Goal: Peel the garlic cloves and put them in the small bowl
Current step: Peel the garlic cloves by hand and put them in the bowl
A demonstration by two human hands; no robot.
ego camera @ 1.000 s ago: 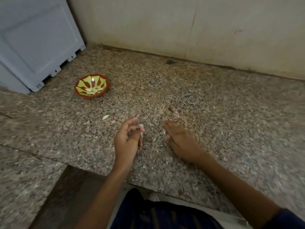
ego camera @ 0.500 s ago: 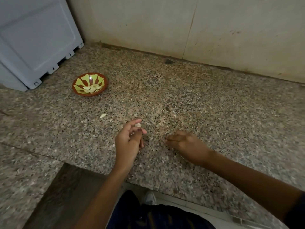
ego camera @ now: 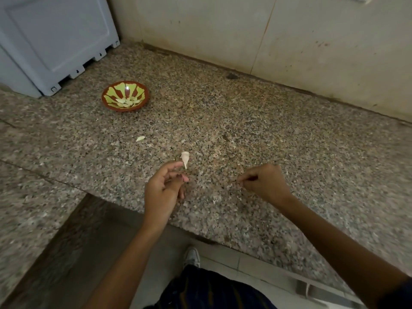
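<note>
Since the earlier frames both hands have drawn apart, and the small pale garlic piece with a pointed tail point(ego camera: 185, 159) now shows just beyond the left fingertips; 1 s ago it was hidden between them.

Nearest, the left hand point(ego camera: 163, 192) is over the front part of the speckled granite counter point(ego camera: 278, 139), fingers loosely curled, index stretched toward the garlic piece. I cannot tell if the fingertip still touches it or if it has already let go; it looks more like released. The right hand point(ego camera: 263, 186) is beside it, well apart, fingers curled with thumb and index pinched on sth. very thin, prob. a scrap of skin, too small to be sure.

Farther, 1 pale flake or clove point(ego camera: 140, 138) lies alone on the granite, approx. between the hands and the bowl.

Farthest, the small round red-and-green patterned bowl point(ego camera: 125, 95) stands near the grey plastic box point(ego camera: 55, 34) and holds several peeled cloves point(ego camera: 128, 101).

Judgement: the task is well along, several cloves are done. Left to do: the piece at the left hand, maybe the lone flake; no other unpeeled cloves are seen.
</note>
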